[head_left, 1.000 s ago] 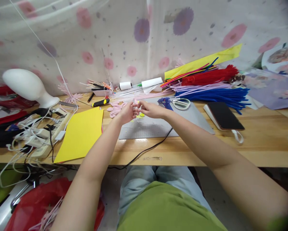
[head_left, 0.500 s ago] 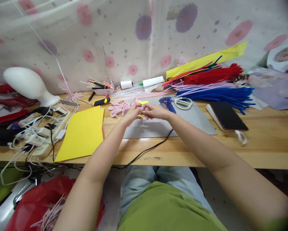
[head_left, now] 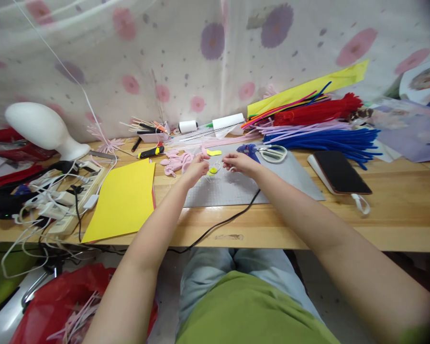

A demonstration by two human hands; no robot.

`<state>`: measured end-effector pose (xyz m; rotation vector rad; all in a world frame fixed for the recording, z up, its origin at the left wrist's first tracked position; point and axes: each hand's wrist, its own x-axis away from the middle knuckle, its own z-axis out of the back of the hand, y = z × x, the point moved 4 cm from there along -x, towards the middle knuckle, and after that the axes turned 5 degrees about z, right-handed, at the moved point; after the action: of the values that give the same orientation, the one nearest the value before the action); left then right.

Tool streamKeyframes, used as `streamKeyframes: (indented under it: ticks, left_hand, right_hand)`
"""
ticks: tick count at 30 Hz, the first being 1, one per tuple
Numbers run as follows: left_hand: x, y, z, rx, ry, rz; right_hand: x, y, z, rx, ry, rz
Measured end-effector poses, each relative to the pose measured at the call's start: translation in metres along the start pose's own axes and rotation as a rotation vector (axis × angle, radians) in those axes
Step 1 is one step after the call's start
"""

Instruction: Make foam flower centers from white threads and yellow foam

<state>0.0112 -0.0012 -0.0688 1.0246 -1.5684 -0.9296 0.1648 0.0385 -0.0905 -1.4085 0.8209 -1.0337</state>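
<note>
My left hand (head_left: pixel 199 169) is over the grey cutting mat (head_left: pixel 232 191), its fingers curled together. Facing it from the right, my right hand (head_left: pixel 239 163) has its thumb and fingertips pinched. Whatever either hand holds is too small to make out. Between the two lies a small yellow disc-like piece (head_left: pixel 213 170), with thin white thread-like loops (head_left: pixel 216 165) beside it. A short yellow strip (head_left: pixel 214 153) rests just behind my left fingertips. Pink fuzzy shaped pieces (head_left: pixel 177 162) lie left of that hand. Partly behind my right hand is a blue glue gun (head_left: pixel 249 151), next to light-handled scissors (head_left: pixel 273 154).
Bundles of blue (head_left: pixel 325 142) and red pipe cleaners (head_left: pixel 318 110) lie at the back right, near a phone (head_left: pixel 341 172). A yellow sheet (head_left: pixel 123 198), a cutter knife (head_left: pixel 150 152), power strips (head_left: pixel 74 205) and a white foam head (head_left: pixel 44 126) occupy the left. A black cable (head_left: pixel 218 223) crosses the front.
My hands, which met at the fingertips before, have moved apart sideways. The small yellow piece and white loops between them now show more clearly.
</note>
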Motion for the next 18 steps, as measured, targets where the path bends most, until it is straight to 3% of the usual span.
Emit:
streamKeyframes:
  ticks: [4,10,18]
  left_hand:
    - [-0.002,0.006,0.002,-0.031,-0.066,-0.09]
    - [-0.002,0.013,0.005,0.006,-0.092,-0.144]
    - [0.002,0.016,0.004,0.013,-0.097,-0.107]
  right_hand:
    - [-0.001,0.012,0.0,-0.017,0.148,-0.137]
    - [0.003,0.017,-0.024,-0.222,-0.136,-0.166]
    - [0.005,0.01,-0.038,-0.346,-0.246,-0.168]
